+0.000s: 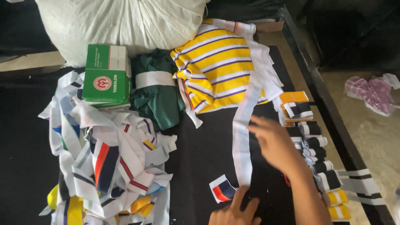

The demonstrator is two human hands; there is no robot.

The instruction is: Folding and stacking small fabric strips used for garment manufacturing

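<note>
While the left hand (234, 212) presses flat on the long white fabric strip's (243, 137) near end, the right hand (275, 141) hovers open-fingered beside it on the black tabletop (204, 150).

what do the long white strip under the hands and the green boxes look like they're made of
White strip: seemingly soft woven or knit cloth, matte; it lies limp with slight ripples. Green boxes: likely thin printed cardboard, faintly glossy, with crisp folded edges and flat faces.

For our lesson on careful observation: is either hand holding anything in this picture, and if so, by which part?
Nothing is gripped. The left hand presses its fingers on the long white strip at its lower end; the right hand hovers open beside it.
</note>
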